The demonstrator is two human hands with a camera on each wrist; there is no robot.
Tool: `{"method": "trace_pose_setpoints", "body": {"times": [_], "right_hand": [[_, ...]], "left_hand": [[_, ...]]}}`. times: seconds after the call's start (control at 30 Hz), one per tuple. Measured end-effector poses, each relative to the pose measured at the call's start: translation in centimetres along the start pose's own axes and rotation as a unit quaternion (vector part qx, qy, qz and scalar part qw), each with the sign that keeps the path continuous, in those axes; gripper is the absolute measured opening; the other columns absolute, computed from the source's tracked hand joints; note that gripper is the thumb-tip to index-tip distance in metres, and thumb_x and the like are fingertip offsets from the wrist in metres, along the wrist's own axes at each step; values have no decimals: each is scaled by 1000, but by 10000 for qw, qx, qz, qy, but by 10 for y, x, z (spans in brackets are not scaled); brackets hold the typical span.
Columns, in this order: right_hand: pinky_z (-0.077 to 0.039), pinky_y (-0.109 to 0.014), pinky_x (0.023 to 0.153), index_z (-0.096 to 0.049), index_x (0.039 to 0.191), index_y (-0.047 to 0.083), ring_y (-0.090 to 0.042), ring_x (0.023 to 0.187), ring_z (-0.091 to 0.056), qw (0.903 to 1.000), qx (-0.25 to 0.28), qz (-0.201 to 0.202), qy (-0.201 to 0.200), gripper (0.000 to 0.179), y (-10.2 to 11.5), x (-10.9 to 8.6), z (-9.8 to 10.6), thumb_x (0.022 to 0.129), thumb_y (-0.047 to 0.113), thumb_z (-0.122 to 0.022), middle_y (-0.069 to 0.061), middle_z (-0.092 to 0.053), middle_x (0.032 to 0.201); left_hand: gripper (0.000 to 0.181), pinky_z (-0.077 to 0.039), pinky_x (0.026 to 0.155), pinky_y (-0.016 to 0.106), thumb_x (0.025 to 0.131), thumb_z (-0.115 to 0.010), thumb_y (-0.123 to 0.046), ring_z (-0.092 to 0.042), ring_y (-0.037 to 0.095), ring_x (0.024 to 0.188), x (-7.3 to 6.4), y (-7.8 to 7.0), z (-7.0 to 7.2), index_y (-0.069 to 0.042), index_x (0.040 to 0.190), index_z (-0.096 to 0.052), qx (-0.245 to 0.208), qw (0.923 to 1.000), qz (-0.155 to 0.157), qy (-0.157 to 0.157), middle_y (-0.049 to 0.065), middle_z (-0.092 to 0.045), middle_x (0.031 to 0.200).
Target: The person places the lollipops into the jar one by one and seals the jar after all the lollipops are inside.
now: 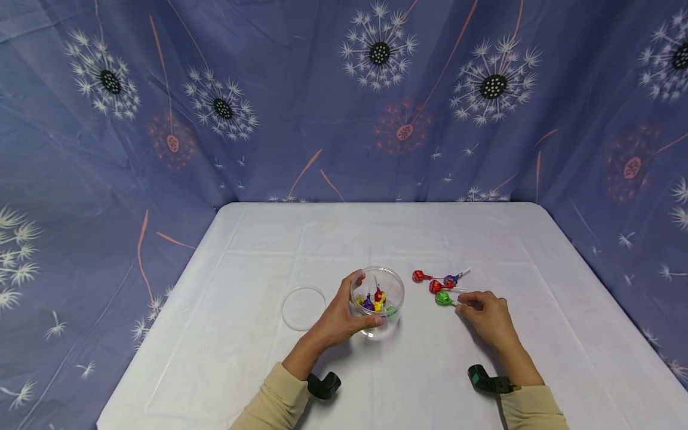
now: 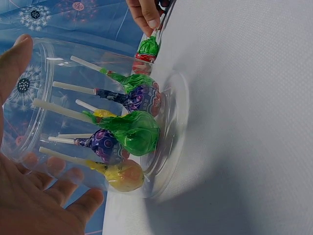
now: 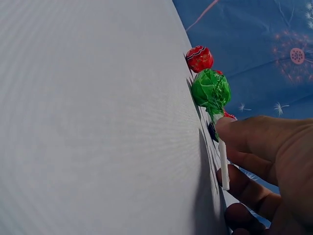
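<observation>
My left hand (image 1: 340,315) grips a clear round jar (image 1: 399,288), its fingers and thumb around the sides near the rim. Inside stand several lollipops in green, purple and yellow wrappers, such as the green one (image 2: 139,133) with its white stick pointing up. To the right of the jar, the thumb and finger of my right hand (image 1: 490,316) pinch the white stick (image 3: 223,164) of a green-wrapped lollipop (image 1: 443,298). Beside it on the table lie red lollipops (image 1: 419,276) and a purple one (image 1: 450,280).
A clear ring-like lid (image 1: 283,309) lies flat to the left of the jar. White cloth covers the table (image 1: 258,239). Blue dandelion-print curtains (image 1: 301,107) hang behind and along both sides.
</observation>
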State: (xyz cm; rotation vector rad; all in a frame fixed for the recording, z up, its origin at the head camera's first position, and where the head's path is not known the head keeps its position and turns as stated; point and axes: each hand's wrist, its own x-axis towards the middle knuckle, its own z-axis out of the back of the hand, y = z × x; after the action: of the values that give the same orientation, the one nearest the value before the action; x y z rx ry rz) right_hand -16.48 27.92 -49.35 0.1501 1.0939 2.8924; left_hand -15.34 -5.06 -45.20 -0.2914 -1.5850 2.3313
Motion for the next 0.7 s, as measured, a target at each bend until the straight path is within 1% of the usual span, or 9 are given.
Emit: {"method": "trace_pose_setpoints", "body": {"times": [0.1,0.27,0.37,0.53,0.57,0.7], "right_hand": [[-30,-36,74,-69,103,1,-33,100,-44,10000,-34,23,-51,23,-1,0,-1,85,14,-66,-23,-61,105],[-29,-34,72,-71,102,2,-30,95,-44,9996,-82,117,-250,22,-3,-2,-4,83,13,-68,-21,-62,103],[-28,-33,70,-71,100,3,-28,92,-42,9991,-88,186,-358,20,-4,-2,-6,83,13,-69,-19,-62,100],[-27,-32,68,-72,97,4,-26,88,-41,9986,-166,216,-463,16,-4,-3,-8,83,12,-69,-17,-60,96],[-27,-32,68,-72,96,4,-25,88,-40,9985,-180,204,-481,15,-3,-4,-8,83,11,-68,-16,-59,95],[-27,-32,68,-73,93,4,-25,87,-41,9977,-211,207,-607,12,-4,-4,-10,83,9,-67,-16,-59,93]], "left_hand": [[95,-22,114,52,74,-79,-38,-31,25,141,-1,0,0,-31,147,-18,41,10000,33,-3,-1,-30,154],[95,-21,114,52,74,-79,-41,-30,25,141,0,2,0,-32,146,-18,88,9999,60,-15,-3,-30,154],[95,-22,114,52,74,-79,-40,-32,26,140,0,2,0,-32,146,-18,82,9999,55,-21,-3,-31,153],[95,-22,114,51,74,-79,-38,-31,23,140,0,1,0,-32,146,-18,33,10000,24,-25,-3,-31,153],[94,-21,114,51,75,-79,-35,-30,24,141,-1,-2,0,-30,147,-19,14,10000,52,-18,-1,-31,154],[96,-20,114,53,75,-80,-31,-31,27,140,-1,-4,-1,-27,148,-18,8,10000,94,-20,4,-30,154]]}}
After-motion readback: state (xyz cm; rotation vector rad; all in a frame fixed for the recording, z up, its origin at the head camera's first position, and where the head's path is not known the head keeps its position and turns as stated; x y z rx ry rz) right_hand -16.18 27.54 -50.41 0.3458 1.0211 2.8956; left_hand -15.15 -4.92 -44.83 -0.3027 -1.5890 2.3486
